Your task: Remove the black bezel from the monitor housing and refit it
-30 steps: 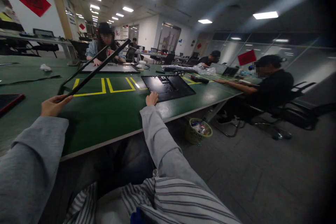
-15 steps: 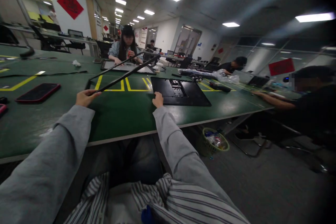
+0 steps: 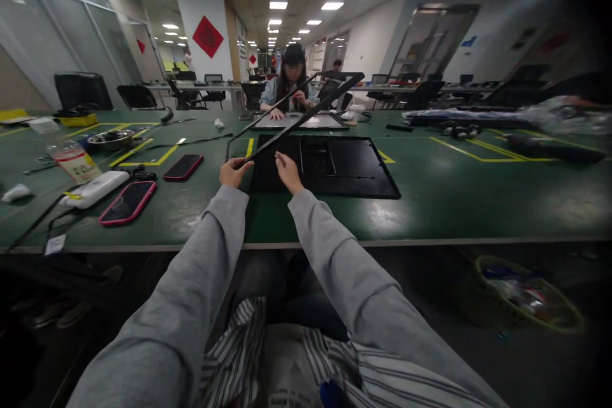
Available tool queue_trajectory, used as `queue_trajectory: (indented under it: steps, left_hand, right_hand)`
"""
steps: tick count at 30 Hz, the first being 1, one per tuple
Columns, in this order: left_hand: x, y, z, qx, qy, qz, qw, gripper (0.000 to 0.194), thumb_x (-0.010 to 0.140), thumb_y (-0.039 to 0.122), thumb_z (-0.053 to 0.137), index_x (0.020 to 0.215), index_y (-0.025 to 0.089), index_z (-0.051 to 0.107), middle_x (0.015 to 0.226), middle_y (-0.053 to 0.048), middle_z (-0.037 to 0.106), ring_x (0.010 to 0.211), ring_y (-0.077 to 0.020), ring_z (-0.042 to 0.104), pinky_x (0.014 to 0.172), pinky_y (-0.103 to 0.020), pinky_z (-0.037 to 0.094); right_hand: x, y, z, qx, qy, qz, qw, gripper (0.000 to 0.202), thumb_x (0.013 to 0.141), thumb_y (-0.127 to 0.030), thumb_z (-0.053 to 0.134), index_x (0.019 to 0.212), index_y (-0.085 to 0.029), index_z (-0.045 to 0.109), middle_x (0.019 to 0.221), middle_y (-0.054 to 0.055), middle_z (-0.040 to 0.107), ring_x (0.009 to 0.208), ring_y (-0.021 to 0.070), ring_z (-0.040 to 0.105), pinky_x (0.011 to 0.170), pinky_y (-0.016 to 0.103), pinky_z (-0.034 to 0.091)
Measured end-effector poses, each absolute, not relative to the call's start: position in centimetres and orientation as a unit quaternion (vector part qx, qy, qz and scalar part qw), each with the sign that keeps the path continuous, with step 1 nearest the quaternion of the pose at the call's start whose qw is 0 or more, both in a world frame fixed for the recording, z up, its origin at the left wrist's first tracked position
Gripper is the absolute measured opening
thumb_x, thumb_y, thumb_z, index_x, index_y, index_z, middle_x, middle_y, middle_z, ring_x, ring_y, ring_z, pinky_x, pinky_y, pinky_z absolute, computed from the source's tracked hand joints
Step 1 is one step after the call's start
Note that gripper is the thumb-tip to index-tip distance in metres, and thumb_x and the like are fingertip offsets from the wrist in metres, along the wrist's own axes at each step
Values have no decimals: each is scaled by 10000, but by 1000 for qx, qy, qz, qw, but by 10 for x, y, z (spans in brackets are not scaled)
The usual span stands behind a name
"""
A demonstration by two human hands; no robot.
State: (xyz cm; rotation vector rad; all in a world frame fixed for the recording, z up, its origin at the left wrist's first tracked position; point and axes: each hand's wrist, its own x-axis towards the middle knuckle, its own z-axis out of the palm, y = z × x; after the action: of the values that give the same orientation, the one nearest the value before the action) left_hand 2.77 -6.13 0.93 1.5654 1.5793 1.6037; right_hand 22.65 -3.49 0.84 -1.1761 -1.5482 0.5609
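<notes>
My left hand (image 3: 234, 172) is closed on the lower corner of a thin black rectangular frame (image 3: 306, 116), which is raised and tilted above the table. My right hand (image 3: 288, 172) is in front of the left part of a flat black panel (image 3: 366, 169) with a recessed middle. Its fingers are loosely bent, and nothing shows in them. Whether it touches the panel is unclear. The panel lies on the green table (image 3: 440, 210), partly hidden behind my hands and the frame.
Two phones (image 3: 128, 203) (image 3: 183, 167), a white power strip (image 3: 95, 189), a bottle (image 3: 74, 159) and a metal bowl (image 3: 111, 139) are on the left. Opposite, a person (image 3: 289, 92) works at another panel (image 3: 310, 122). Plastic-wrapped parts (image 3: 478, 116) lie right; a basket (image 3: 530, 293) stands below.
My view has turned left. The black panel now sits farther left relative to the yellow tape, and my right hand has come off its left edge. My left hand still holds the frame.
</notes>
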Motion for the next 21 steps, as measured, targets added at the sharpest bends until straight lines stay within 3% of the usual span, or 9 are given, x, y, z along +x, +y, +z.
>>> queue_trajectory:
  steps: [4, 6, 9, 12, 15, 18, 21]
  left_hand:
    - [33, -76, 20, 582, 618, 515, 116, 369, 774, 476, 781, 1073, 261, 758, 1103, -48, 766, 1131, -283, 668, 1014, -433, 468]
    - [37, -81, 22, 597, 641, 477, 73, 346, 787, 489, 778, 1070, 291, 754, 1129, -35, 758, 1162, -287, 644, 1069, -471, 396]
    - [45, -87, 22, 632, 648, 424, 16, 322, 805, 525, 762, 1051, 319, 750, 1135, -23, 751, 1174, -286, 621, 1140, -512, 269]
    - [54, -89, 19, 664, 634, 397, -11, 299, 820, 535, 750, 1036, 329, 749, 1135, -18, 749, 1161, -276, 616, 1165, -515, 207]
    - [63, -88, 14, 698, 606, 383, -7, 279, 815, 520, 762, 1023, 334, 754, 1147, -10, 749, 1155, -272, 618, 1176, -518, 176]
    - [72, -86, 7, 726, 586, 361, 5, 304, 795, 539, 773, 1024, 339, 758, 1126, -17, 753, 1142, -278, 625, 1176, -521, 178]
    - [77, -85, 2, 733, 589, 339, 9, 338, 787, 579, 762, 1034, 349, 756, 1091, -21, 756, 1128, -282, 631, 1169, -516, 199]
  right_hand:
    - [345, -32, 20, -490, -487, 329, 644, 507, 1004, -504, 355, 1299, -168, 593, 1242, 148, 703, 1169, 221, 662, 1015, 429, 510]
    - [413, -44, 29, -456, -480, 382, 644, 553, 980, -595, 366, 1256, -174, 595, 1233, 182, 687, 1159, 245, 665, 955, 447, 543]
    - [494, -70, 45, -466, -501, 356, 636, 664, 964, -688, 287, 1205, -157, 604, 1258, 236, 640, 1186, 286, 639, 933, 490, 545]
    - [541, -92, 56, -506, -503, 333, 616, 671, 942, -725, 322, 1144, -159, 619, 1215, 236, 650, 1152, 295, 649, 924, 492, 548]
    - [557, -100, 53, -547, -444, 339, 624, 522, 925, -654, 488, 1028, -167, 645, 1042, 194, 709, 1000, 281, 705, 872, 474, 576]
    - [556, -91, 35, -583, -425, 324, 612, 323, 849, -477, 685, 952, -172, 661, 859, 109, 723, 835, 249, 720, 851, 465, 591]
    - [551, -78, 11, -632, -434, 190, 614, 231, 775, -291, 719, 963, -164, 675, 811, 60, 720, 813, 226, 713, 904, 478, 577]
